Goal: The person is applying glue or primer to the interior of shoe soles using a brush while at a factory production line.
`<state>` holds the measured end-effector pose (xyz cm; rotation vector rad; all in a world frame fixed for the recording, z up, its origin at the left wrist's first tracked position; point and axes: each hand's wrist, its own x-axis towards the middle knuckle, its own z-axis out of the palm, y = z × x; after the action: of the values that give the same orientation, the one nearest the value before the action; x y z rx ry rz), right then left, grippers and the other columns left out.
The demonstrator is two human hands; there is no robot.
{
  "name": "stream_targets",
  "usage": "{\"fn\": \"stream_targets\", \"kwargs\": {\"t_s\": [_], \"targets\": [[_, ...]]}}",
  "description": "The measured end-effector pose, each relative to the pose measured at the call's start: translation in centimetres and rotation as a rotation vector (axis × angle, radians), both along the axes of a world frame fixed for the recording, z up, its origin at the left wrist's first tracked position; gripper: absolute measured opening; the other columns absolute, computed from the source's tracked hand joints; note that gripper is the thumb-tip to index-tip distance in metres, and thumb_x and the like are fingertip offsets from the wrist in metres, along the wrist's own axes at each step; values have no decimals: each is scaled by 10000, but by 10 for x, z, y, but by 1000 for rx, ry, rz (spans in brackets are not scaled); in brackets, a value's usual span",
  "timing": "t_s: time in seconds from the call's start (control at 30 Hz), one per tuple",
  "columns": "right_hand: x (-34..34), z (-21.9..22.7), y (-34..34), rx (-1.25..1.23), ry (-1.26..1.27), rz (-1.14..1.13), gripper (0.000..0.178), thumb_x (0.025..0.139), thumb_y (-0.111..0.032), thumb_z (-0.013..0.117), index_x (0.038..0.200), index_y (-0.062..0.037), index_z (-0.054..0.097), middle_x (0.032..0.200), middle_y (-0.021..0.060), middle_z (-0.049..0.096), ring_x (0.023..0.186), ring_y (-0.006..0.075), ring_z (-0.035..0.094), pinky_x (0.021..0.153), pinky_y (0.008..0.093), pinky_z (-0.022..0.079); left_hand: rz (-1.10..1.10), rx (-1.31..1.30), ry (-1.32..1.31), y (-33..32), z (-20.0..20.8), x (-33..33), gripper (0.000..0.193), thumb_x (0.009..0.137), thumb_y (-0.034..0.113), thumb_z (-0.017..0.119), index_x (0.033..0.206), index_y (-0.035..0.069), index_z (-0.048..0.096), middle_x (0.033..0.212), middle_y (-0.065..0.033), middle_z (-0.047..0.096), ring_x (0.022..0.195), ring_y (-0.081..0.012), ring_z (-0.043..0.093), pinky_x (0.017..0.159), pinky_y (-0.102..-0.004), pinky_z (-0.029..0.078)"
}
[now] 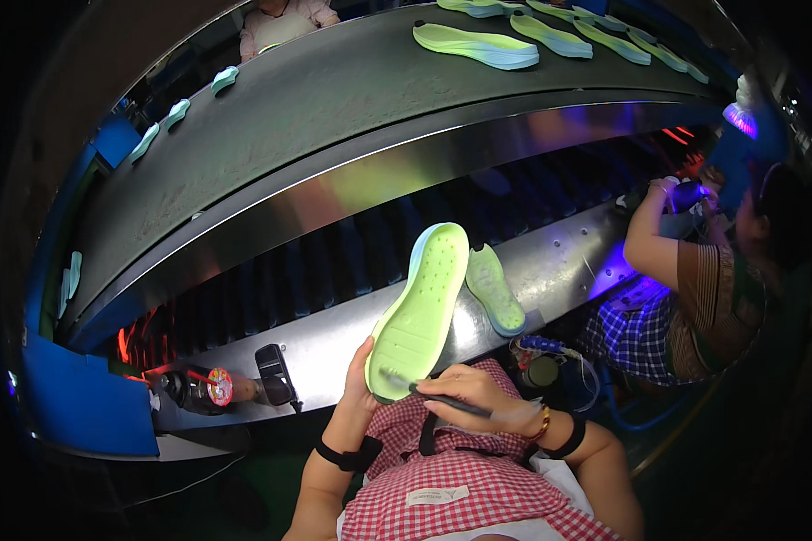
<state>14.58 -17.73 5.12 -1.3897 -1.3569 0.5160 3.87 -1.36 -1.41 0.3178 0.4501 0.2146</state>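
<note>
Conveyor belt (334,117): largest item, beyond both hands; its near edge runs above a curved steel panel (244,236). Steel ledge (338,347): between hands and panel, running out to either side of them. I read lateral room left of the left hand, over the ledge, as far as the black tray.

Co-worker (717,298): right of the right hand, well apart, a gap between the two elbows.

Shoe midsole (424,302), yellow-green with pale blue sidewall: raised in front of my view, hollow face up, far end reaching over the ledge toward the dark slot. Second midsole (496,293): on the ledge just beyond the right hand, near the raised one's right edge.

Left hand (359,374): gripping the midsole's near end by its left edge. Right hand (467,388): closed round a dark-handled brush.

Black tray (275,374): on the ledge, left of the left hand. Lidded cup (218,386) with red straw: farther left.

Brush (456,403): bristles blurred over the midsole's near end; contact I cannot tell.
</note>
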Motion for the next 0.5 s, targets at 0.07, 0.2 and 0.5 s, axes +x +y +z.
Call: {"fn": "stream_targets", "kwargs": {"t_s": [0.07, 0.2, 0.5], "targets": [[17, -5, -3, -84, 100, 23, 212, 752, -89, 633, 946, -2, 634, 822, 124, 630, 707, 178, 584, 628, 262, 469, -19, 14, -31, 2, 3, -1, 511, 892, 340, 342, 1278, 6, 335, 1213, -196, 467, 1070, -311, 510, 891, -428, 442], [51, -17, 2, -167, 260, -141, 123, 754, -58, 639, 867, -20, 667, 702, 71, 624, 622, 104, 562, 543, 223, 428, -107, 37, -114, -1, 12, -5, 522, 890, 337, 343, 1308, 29, 291, 1251, -197, 433, 1077, -337, 502, 880, -478, 442], [91, -38, 28, 40, 40, -663, 152, 773, -41, 599, 915, -13, 646, 770, 86, 624, 702, 161, 572, 628, 248, 442, -33, -166, -65, -5, -17, -15, 532, 869, 358, 390, 1264, 3, 367, 1213, -214, 468, 1026, -358, 533, 844, -498, 454]]}}
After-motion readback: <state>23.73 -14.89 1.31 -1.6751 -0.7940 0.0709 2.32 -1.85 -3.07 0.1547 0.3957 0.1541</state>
